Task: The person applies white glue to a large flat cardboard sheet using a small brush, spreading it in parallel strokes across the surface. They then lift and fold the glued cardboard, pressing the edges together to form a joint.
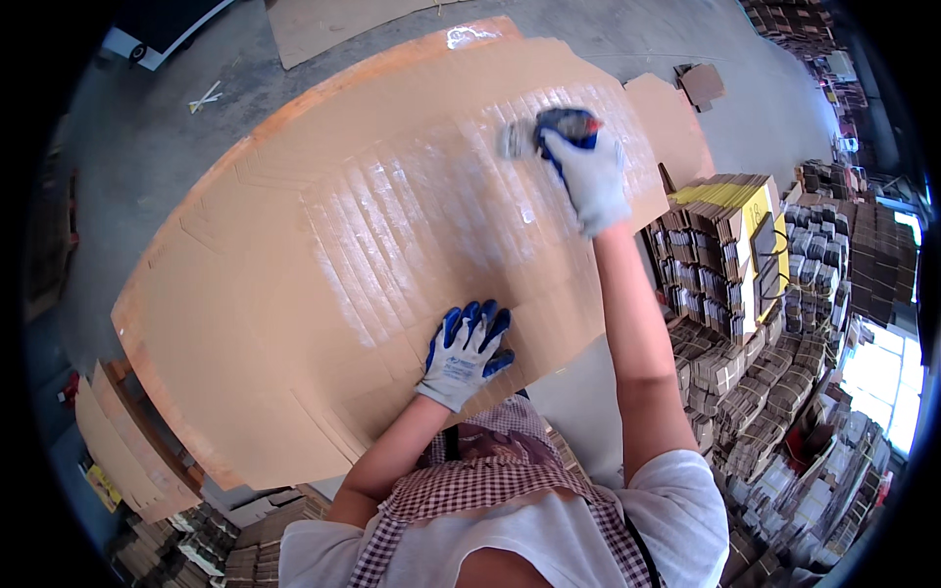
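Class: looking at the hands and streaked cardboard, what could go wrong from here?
The left hand rests on the cardboard sheet close to shiny white streaks; if those are wet, its glove might smear them. A hard stroke of the blurred tool in the right hand might drag the sheet along.

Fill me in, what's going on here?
A person is at a large cardboard sheet. The gloved right hand grips a tool, too blurred to identify, at the shiny whitish streaks across it. The gloved left hand rests on the sheet's near side, fingers spread.
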Available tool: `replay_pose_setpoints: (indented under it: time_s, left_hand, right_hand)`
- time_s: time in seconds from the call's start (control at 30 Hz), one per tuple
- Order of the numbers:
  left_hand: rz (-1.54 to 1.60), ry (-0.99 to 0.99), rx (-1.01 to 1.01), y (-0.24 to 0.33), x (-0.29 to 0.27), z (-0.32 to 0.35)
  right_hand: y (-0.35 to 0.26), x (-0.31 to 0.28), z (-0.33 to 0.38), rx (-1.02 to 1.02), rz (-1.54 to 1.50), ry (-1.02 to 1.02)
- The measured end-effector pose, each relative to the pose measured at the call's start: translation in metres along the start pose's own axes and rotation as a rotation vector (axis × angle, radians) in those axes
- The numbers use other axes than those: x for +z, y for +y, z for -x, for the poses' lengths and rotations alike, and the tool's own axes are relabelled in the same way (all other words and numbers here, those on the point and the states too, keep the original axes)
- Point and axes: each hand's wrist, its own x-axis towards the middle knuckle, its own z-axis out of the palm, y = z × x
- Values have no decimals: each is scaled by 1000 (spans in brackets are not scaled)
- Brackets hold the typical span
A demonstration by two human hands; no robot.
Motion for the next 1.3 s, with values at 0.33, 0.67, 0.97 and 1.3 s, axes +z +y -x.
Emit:
replay_pose_setpoints:
  time_s: [0.33,0.67,0.97,1.3]
  left_hand:
    - [-16,-56,-7,2,-6,-4]
    - [-29,-14,-13,9,-3,-7]
    - [-39,-36,5,24,-13,-16]
    - [-56,100,212,36,-19,-16]
  right_hand:
    - [-12,-31,80,254,168,-80]
    - [73,-113,114,38,45,415]
    - [162,-222,235,292,-854,745]
    - [217,-260,307,366,-809,827]
